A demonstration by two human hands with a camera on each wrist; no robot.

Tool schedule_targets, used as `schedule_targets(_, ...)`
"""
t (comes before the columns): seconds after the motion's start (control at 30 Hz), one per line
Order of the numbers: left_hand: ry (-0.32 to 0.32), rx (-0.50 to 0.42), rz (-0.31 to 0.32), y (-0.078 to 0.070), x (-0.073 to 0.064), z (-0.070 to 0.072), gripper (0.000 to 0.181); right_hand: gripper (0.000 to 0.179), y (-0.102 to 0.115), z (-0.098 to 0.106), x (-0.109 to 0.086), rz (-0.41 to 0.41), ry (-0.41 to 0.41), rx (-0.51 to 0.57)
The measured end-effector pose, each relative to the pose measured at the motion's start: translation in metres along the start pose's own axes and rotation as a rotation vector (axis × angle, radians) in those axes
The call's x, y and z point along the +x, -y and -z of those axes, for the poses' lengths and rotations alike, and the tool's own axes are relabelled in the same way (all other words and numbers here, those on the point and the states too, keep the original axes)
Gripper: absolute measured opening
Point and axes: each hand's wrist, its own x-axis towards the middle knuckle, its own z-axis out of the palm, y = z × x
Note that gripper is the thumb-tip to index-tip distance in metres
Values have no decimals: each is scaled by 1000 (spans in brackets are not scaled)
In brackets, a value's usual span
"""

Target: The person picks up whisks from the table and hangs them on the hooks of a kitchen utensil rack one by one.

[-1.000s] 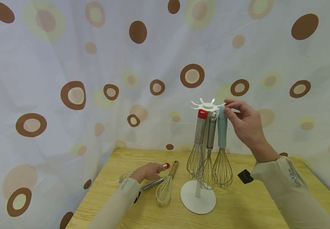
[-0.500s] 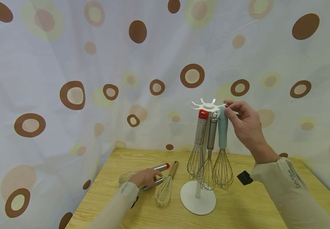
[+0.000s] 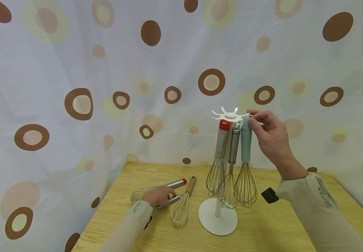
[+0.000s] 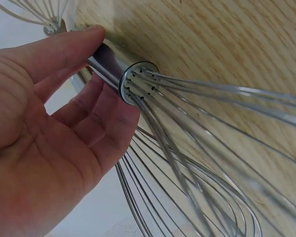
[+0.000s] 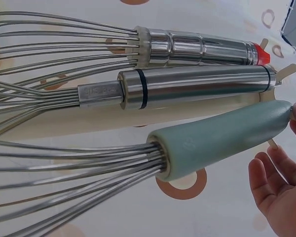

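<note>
With thumb and fingertips my right hand pinches the top of a whisk with a light teal handle. That whisk hangs upright, wires down, at the right side of a white rotating-style stand with hooked arms. My left hand is low over the table at the left, its thumb and fingers curled round the handle of a steel whisk. In the left wrist view this steel handle lies between thumb and fingers, the wires fanning out to the right.
A red-tipped steel whisk lies behind the left hand, and a wooden-handled whisk lies beside it. On the stand hang another red-topped whisk and a plain steel whisk. A dotted curtain stands behind the wooden table.
My left hand has drawn back slightly to the left, uncovering the red-tipped whisk's handle, and its fingers have closed in on the steel whisk. The right hand stays at the teal handle's top.
</note>
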Motion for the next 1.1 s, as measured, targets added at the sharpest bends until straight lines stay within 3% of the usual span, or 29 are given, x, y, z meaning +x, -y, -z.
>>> schedule_targets(0.3,-33,43,63,1,0,0,39,17,0,-2,1,9,4,15)
schedule_targets(0.47,-80,-5,78,3,2,-1,37,18,1,-2,2,16,7,7)
schedule_targets(0.67,-126,-66,-27,-1,1,5,36,19,2,2,2,-8,13,-40)
schedule_targets(0.93,-222,-13,-142,-8,1,21,42,19,0,3,4,15,38,-21)
schedule_targets(1.1,-314,-22,-245,-19,-3,34,35,17,-1,4,5,34,60,15)
